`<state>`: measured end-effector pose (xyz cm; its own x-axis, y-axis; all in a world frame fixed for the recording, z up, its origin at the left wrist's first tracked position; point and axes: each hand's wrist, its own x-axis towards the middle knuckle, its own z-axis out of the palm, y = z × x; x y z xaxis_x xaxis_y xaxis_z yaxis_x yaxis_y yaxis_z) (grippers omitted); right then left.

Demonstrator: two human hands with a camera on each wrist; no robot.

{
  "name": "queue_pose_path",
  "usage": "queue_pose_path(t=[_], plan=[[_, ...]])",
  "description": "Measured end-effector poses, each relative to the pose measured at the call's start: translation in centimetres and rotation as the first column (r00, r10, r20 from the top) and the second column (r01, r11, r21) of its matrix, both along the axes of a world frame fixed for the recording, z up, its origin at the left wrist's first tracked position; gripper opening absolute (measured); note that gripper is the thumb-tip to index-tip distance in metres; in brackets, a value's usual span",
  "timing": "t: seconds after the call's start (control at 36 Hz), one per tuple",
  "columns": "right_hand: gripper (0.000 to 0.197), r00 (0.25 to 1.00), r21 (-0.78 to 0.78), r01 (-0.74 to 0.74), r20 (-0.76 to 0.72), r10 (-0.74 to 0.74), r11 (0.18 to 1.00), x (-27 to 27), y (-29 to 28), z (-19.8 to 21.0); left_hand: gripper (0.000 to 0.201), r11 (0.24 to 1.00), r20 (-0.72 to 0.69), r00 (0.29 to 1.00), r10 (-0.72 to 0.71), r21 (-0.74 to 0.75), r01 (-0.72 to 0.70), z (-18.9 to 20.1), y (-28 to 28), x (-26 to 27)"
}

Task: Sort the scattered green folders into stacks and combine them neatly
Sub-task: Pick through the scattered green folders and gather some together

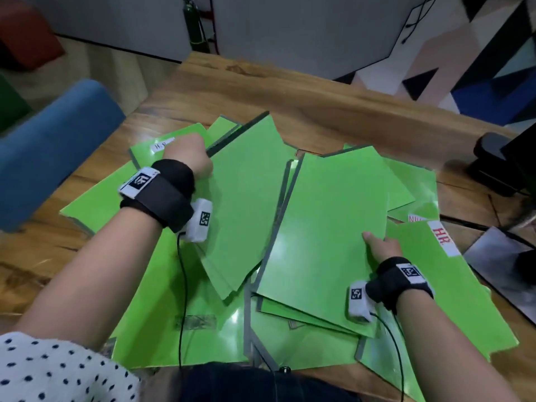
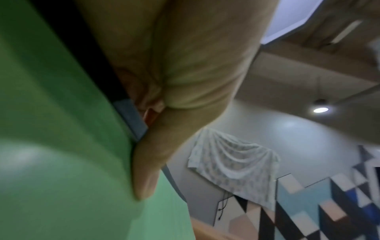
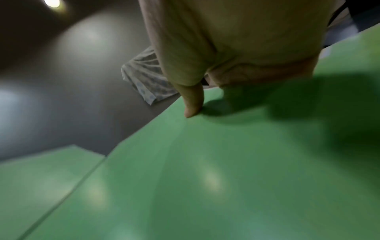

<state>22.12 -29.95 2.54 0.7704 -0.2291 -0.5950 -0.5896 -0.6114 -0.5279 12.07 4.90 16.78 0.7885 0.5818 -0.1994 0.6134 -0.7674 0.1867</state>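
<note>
Fingers of both hands hidden under folders | left hand [image 1: 190, 158] grips left folder bundle [image 1: 246, 198] edge | right hand [image 1: 381, 246] pinches right folder bundle [image 1: 324, 227], thumb on top

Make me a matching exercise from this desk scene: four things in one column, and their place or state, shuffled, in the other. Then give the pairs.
Things:
1. left hand
2. right hand
3. red HR label
4. blue chair

Places or states:
A. on a folder at the right side of the pile
B. beside the wooden table, at its left
C. grips the edge of a lifted stack of folders
D. thumb on top of the nearer folder stack, at its right edge

Pairs: 1-C, 2-D, 3-A, 4-B
</note>
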Motion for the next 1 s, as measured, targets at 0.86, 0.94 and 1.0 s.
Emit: queue_pose_path(t=[0.86, 0.94, 1.0], plan=[[0.076, 0.999, 0.248, -0.049, 0.034, 0.041, 0.968, -2.1, -1.2, -2.3, 0.024, 0.856, -0.139, 0.978, 0.154, -0.476, -0.202, -14.9, -4.4, -6.3], [0.089, 0.997, 0.236, -0.078, 0.046, 0.069, 0.969, -2.4, -0.6, -2.6, 0.031, 0.887, -0.146, 0.988, 0.04, -0.451, -0.102, -15.6, -6.1, -6.3], [0.094, 0.995, 0.235, -0.093, 0.048, 0.084, 0.968, -2.5, -0.2, -2.8, 0.038, 0.889, -0.153, 0.987, -0.048, -0.458, -0.028, -16.2, -8.0, -6.2]])
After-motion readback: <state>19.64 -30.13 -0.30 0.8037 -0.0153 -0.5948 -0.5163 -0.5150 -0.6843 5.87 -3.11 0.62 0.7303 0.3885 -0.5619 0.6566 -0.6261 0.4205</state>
